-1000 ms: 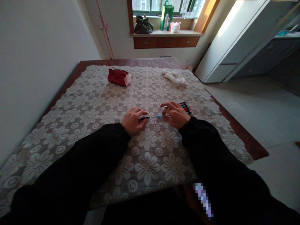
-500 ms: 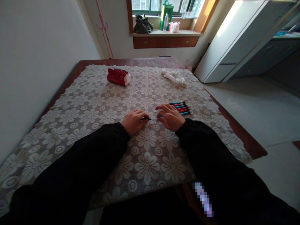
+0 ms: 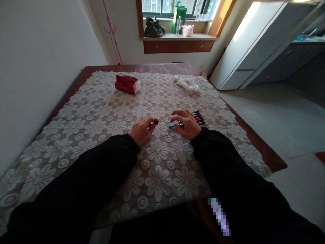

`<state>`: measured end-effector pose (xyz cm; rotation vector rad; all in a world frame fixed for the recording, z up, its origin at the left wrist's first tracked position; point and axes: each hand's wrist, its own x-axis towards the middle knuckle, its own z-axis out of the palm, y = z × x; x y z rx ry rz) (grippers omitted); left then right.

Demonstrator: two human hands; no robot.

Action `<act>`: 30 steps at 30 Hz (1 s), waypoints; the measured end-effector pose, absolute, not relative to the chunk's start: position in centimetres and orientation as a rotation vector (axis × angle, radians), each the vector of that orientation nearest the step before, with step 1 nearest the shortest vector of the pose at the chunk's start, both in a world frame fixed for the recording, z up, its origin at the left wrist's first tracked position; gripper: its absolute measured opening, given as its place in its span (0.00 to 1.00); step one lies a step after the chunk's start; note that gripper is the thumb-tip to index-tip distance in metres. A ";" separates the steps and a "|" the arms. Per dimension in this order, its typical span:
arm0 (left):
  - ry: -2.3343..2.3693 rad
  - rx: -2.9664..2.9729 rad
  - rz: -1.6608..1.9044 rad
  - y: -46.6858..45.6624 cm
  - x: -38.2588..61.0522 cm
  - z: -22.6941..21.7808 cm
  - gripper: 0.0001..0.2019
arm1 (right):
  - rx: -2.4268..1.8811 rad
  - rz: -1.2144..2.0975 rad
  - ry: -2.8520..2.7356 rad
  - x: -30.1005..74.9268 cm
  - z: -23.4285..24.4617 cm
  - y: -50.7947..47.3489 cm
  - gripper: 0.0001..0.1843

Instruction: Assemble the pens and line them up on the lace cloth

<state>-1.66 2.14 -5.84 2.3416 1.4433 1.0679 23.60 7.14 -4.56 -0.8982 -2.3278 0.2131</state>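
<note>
My left hand (image 3: 141,129) rests on the lace tablecloth (image 3: 106,118), its fingers pinched on the dark end of a thin pen refill (image 3: 159,121). My right hand (image 3: 185,123) holds a teal pen barrel (image 3: 174,126) just right of it, with thumb and forefinger pinched near the refill's other end. The two hands are a few centimetres apart. Behind my right hand lies a row of several teal and red pens (image 3: 199,117). A small white piece (image 3: 167,138) lies on the cloth between and below the hands.
A red tissue pack (image 3: 127,83) lies at the back left of the wooden table (image 3: 256,142), and a crumpled white cloth (image 3: 188,84) at the back right. Bags and a bottle stand on the window shelf (image 3: 177,36). A white cabinet (image 3: 243,51) stands to the right.
The pen has come apart: my left hand now holds the thin refill drawn out of the teal barrel, which stays in my right hand. Both hands lifted slightly.
</note>
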 end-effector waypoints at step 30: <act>1.369 2.489 0.733 2.1 -1.8 -5.7 0.13 | -0.870 0.168 -2.441 22.9 -5.1 6.7 0.05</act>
